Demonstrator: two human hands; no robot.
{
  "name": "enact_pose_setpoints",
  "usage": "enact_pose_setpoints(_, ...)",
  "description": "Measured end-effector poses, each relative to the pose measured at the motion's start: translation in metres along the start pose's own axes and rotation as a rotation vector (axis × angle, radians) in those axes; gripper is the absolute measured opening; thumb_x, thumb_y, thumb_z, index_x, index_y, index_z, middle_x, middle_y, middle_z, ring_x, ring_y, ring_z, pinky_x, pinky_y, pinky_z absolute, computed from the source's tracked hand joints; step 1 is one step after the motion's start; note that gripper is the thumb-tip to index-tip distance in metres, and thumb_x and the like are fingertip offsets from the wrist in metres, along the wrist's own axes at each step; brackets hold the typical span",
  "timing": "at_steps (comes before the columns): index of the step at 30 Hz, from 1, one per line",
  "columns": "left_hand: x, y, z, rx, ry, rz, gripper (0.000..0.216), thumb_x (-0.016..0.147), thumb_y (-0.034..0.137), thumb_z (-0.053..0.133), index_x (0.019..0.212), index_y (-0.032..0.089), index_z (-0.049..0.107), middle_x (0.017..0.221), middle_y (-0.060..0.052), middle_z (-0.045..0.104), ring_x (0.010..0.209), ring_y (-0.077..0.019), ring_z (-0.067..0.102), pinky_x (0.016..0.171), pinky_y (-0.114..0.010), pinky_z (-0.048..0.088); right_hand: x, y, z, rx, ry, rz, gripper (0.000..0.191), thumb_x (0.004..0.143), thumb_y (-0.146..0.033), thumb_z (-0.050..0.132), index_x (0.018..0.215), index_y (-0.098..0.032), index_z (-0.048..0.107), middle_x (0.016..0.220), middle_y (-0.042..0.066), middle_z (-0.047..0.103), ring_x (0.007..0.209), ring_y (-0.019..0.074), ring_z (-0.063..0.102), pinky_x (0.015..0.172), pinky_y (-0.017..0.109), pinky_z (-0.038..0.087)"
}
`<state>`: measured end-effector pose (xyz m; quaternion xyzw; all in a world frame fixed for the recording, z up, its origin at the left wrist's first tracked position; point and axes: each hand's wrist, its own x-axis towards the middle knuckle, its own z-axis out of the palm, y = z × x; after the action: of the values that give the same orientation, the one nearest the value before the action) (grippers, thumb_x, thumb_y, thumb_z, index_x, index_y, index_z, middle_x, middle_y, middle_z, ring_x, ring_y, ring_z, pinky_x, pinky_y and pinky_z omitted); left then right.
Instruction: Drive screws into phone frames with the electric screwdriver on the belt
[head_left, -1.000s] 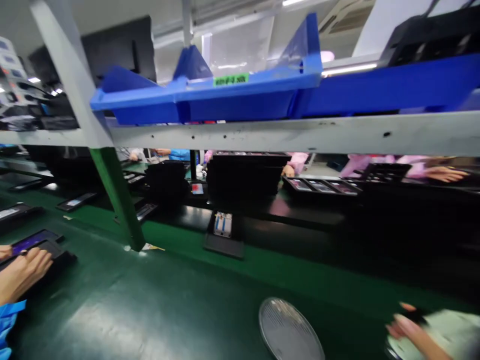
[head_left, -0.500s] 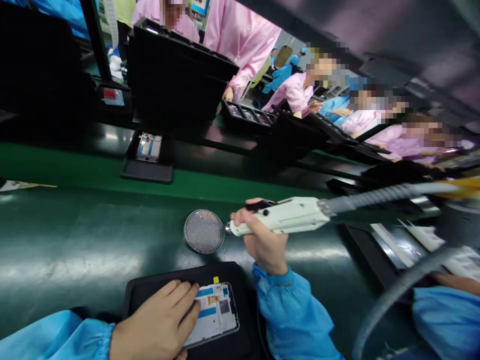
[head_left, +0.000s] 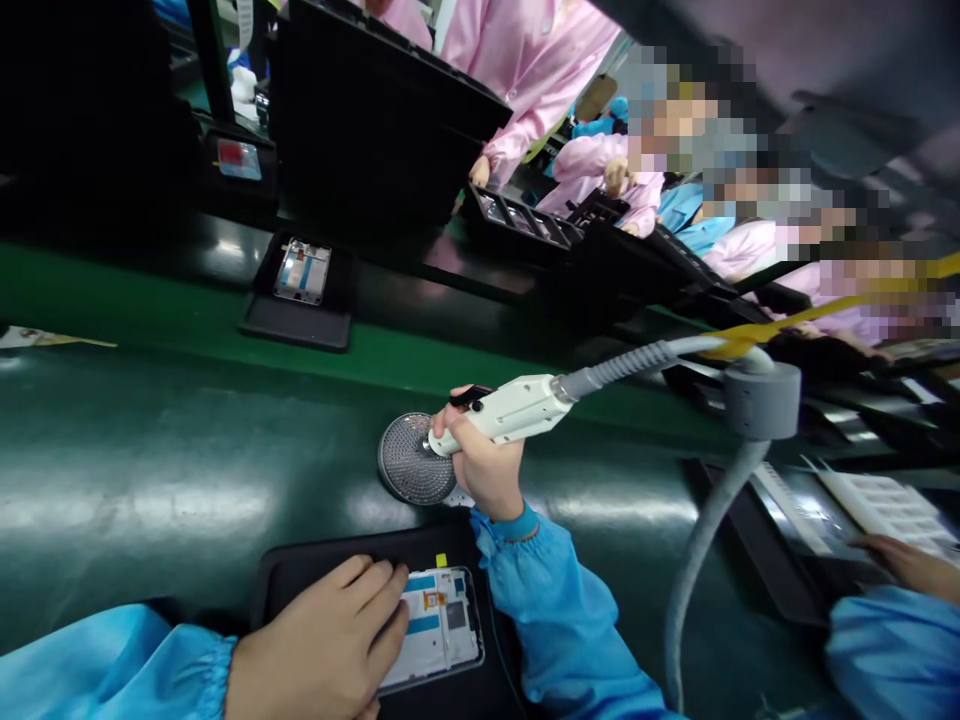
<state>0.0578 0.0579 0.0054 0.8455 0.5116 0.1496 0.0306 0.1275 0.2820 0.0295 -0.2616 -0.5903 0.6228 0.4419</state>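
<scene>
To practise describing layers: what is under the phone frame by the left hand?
A black tray lies under the phone frame. The left hand covers the frame's left part, so that part is hidden.

Far tray (head_left: 296,325) on green belt (head_left: 112,290)

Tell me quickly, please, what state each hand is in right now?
Left hand: open, fingers resting flat on the phone frame in the black tray.
Right hand: closed around the white hose-fed tool.
</scene>
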Motion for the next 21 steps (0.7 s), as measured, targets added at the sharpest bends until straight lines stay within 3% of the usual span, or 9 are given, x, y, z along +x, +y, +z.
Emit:
enact_pose_setpoints(12,0.001,0.004,-0.004,0.014,0.068,-0.023,0.055,0.085,0.049,0.053,0.121,0.009,0.065,0.131,-0.021,0.063,0.113,-0.0324,0.063,0.099,-0.042,0.047,-0.002,-0.003,0.005,-0.006,0.013,-0.03,0.023,0.075,-0.018,0.067,0.095,-0.019,0.056,0.061,-0.007,0.057,0.055,0.0117,0.058,0.058,0.03,0.048)
enact_pose_setpoints(17,-0.01,0.009,-0.008,0.064,0.078,-0.093,0.054,0.093,0.05,0.048,0.121,0.006,0.065,0.13,-0.023,0.063,0.119,-0.0347,0.061,0.102,-0.044,0.043,-0.019,-0.056,-0.003,0.078,-0.021,-0.102,0.02,0.074,-0.021,0.068,0.093,-0.022,0.059,0.056,-0.007,0.053,0.055,0.0111,0.056,0.07,0.035,0.051)
enact_pose_setpoints(21,-0.013,0.009,-0.007,0.034,0.076,-0.13,0.056,0.093,0.05,0.049,0.122,0.005,0.064,0.131,-0.024,0.062,0.12,-0.0365,0.06,0.102,-0.046,0.042,-0.047,-0.099,-0.011,0.085,0.0,-0.118,0.015,0.074,-0.021,0.066,0.088,-0.023,0.064,0.056,-0.006,0.05,0.053,0.0101,0.051,0.064,0.032,0.048)
